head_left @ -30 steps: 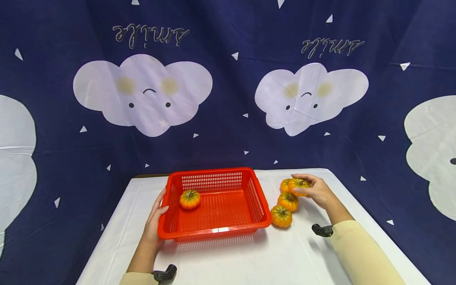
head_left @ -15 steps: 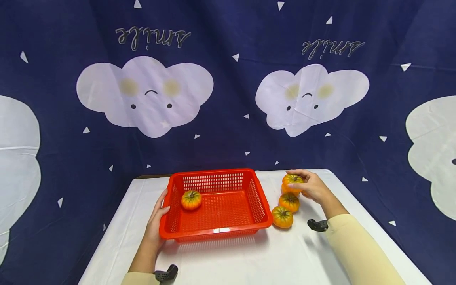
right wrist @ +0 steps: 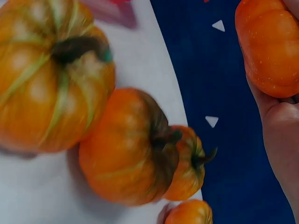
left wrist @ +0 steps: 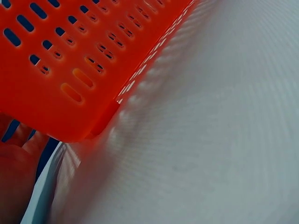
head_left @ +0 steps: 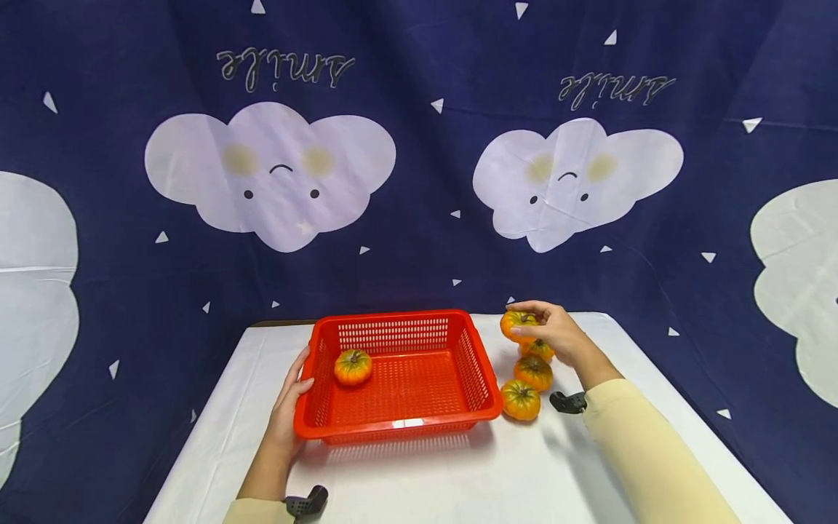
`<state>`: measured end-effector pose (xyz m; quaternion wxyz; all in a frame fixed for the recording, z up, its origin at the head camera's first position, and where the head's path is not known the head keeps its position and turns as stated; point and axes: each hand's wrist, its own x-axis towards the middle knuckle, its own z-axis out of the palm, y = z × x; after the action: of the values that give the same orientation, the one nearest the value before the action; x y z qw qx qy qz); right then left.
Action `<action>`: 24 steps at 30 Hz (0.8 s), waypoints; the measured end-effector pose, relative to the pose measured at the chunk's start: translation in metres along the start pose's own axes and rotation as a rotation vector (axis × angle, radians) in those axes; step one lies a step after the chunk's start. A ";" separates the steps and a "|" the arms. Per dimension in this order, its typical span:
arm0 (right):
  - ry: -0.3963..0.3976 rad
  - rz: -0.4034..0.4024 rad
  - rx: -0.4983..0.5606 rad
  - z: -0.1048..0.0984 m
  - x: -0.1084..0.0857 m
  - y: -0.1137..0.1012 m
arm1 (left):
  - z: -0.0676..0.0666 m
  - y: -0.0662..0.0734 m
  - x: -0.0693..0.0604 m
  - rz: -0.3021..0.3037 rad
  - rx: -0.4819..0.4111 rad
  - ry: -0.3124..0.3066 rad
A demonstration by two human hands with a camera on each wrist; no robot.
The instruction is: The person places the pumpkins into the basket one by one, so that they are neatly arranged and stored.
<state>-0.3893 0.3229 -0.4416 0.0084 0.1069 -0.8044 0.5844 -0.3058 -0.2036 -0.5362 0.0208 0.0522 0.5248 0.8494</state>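
A red plastic basket (head_left: 406, 421) stands on the white-covered table with one small pumpkin (head_left: 353, 367) inside, near its left wall. My left hand (head_left: 286, 411) holds the basket's left side, thumb at the rim; its fingers are partly hidden behind the basket in the left wrist view. Above the table's back edge, my right hand (head_left: 556, 331) grips an orange pumpkin (head_left: 516, 327) between thumb and fingers. Below that hand, more pumpkins lie in a row: a front one (head_left: 521, 400), a middle one (head_left: 533, 372) and a back one (head_left: 540, 350). Another small pumpkin (right wrist: 189, 213) shows in the right wrist view.
The row of pumpkins lies just right of the basket, the front one close to its right corner. A dark blue curtain (head_left: 419, 276) with cloud prints hangs behind the white tabletop (head_left: 406, 480). Each wrist carries a black camera mount.
My right hand has moved left and slightly up with the pumpkin in its grip, uncovering the back pumpkin of the row. My left hand and the basket stay in place.
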 end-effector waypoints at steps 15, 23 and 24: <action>-0.100 -0.129 -0.052 0.033 0.031 -0.031 | 0.001 0.002 0.000 0.014 0.021 0.001; -0.137 -0.133 -0.029 0.051 0.040 -0.043 | 0.001 0.000 0.000 -0.002 0.026 0.014; -0.139 -0.137 -0.022 0.053 0.041 -0.044 | 0.001 0.001 0.000 -0.002 0.025 0.010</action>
<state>-0.4152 0.2531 -0.4112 -0.0063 0.2021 -0.8002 0.5646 -0.3058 -0.2034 -0.5353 0.0183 0.0479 0.5354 0.8430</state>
